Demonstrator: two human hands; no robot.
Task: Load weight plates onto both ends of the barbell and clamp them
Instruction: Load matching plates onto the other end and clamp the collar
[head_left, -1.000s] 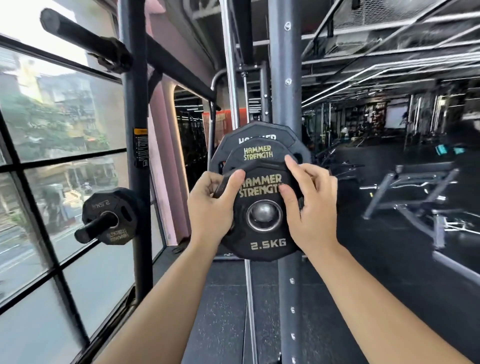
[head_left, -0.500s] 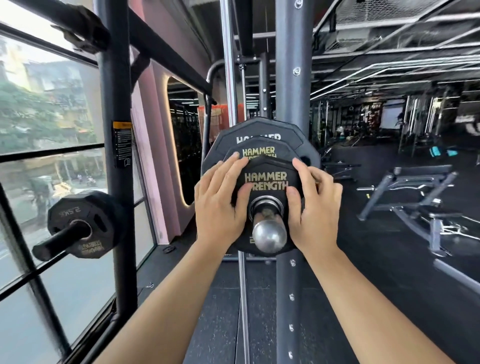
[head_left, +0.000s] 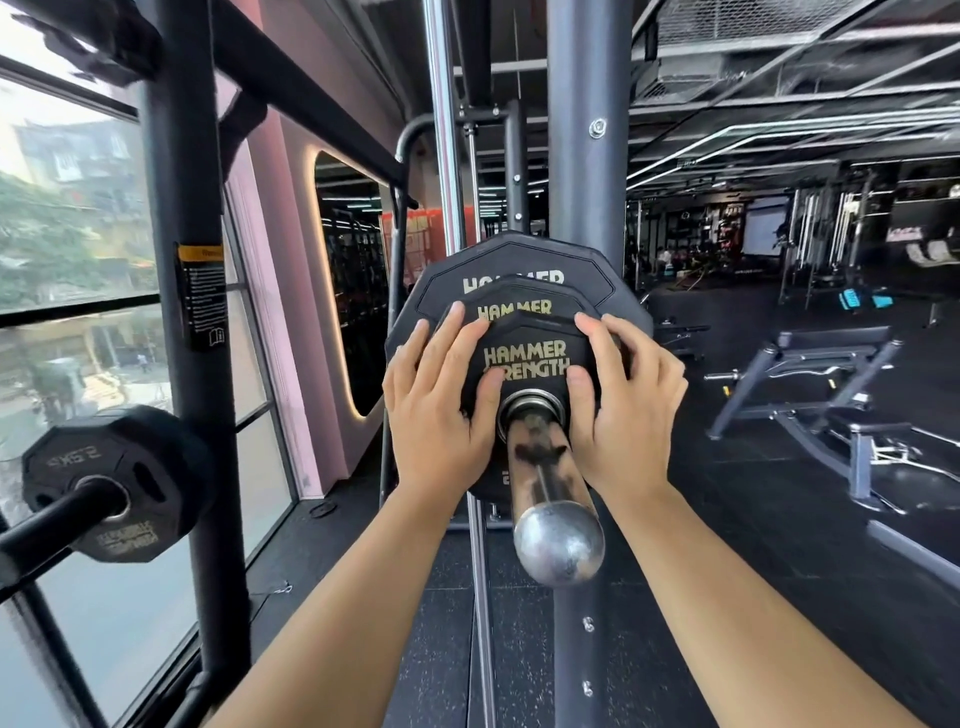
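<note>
The chrome barbell sleeve points toward me, its rounded end near the camera. Three black Hammer Strength plates sit on it: a large plate at the back, a middle plate, and the small 2.5 kg plate in front. My left hand lies on the small plate's left side with fingers straight and thumb beside the hub. My right hand presses its right side, fingertips on the upper rim, thumb on the face. I see no clamp.
At the left a 2.5 kg plate hangs on a black storage peg by a dark rack upright and the window. A grey upright rises behind the plates. A weight bench stands on the black floor at the right.
The small plate has slid from the sleeve's tip along to the other plates. Both hands went from gripping its edges to pressing on its face. More bare sleeve now sticks out toward me.
</note>
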